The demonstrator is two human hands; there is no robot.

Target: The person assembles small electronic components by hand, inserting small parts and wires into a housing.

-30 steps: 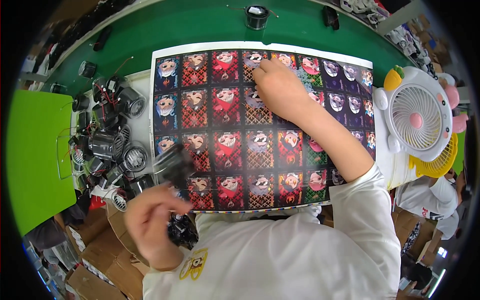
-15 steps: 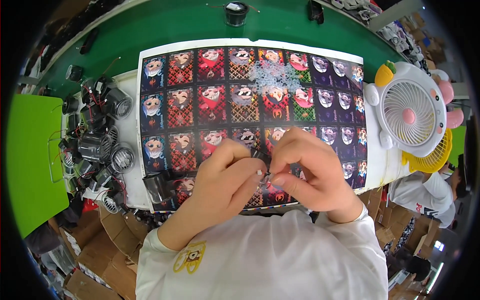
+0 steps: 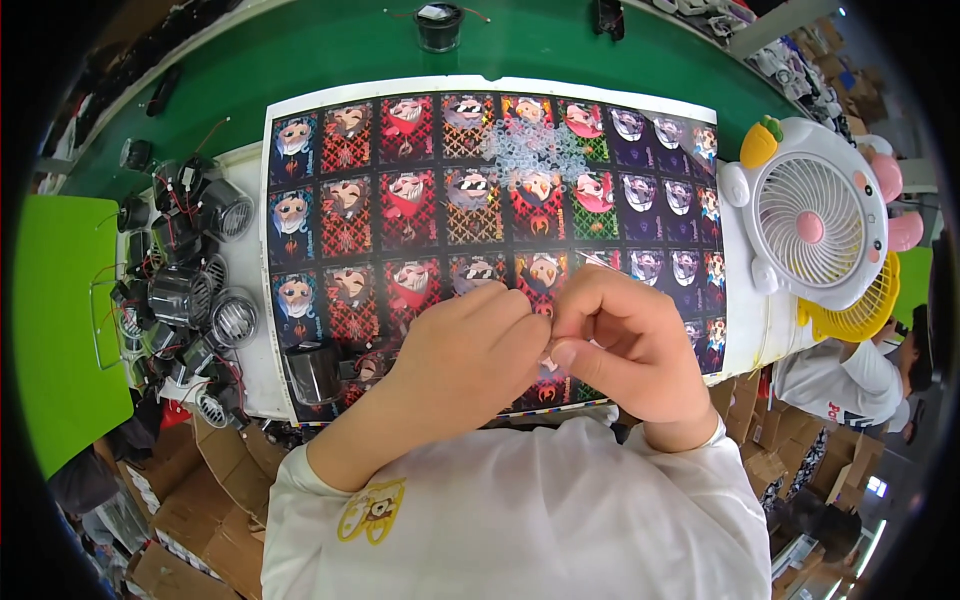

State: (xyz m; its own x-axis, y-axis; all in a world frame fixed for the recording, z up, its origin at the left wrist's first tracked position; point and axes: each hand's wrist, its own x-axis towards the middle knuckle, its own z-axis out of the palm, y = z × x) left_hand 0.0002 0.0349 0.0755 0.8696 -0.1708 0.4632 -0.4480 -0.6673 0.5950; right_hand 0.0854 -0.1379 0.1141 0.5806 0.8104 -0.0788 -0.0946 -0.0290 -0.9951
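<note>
Over the near middle of a printed sheet my two hands meet, fingertips touching. My left hand is closed, back up, and hides what it holds. The thumb and forefinger of my right hand pinch close beside it. A tiny pale bit shows between the hands, too small to name. Left of my left wrist, a dark see-through cylindrical housing lies on the sheet, with wires and a small black part beside it. Beyond my hands sits a heap of small clear rings.
Several black cylindrical units with grilles and thin wires are piled at the left. A white desk fan with a yellow fan stands at the right. Another black unit rests on the green surface. Cardboard boxes stand below the table.
My left hand has turned so its back faces up, hiding the black part and white plug seen in it before. My right fingers stay pinched against it. The view has shifted slightly.
</note>
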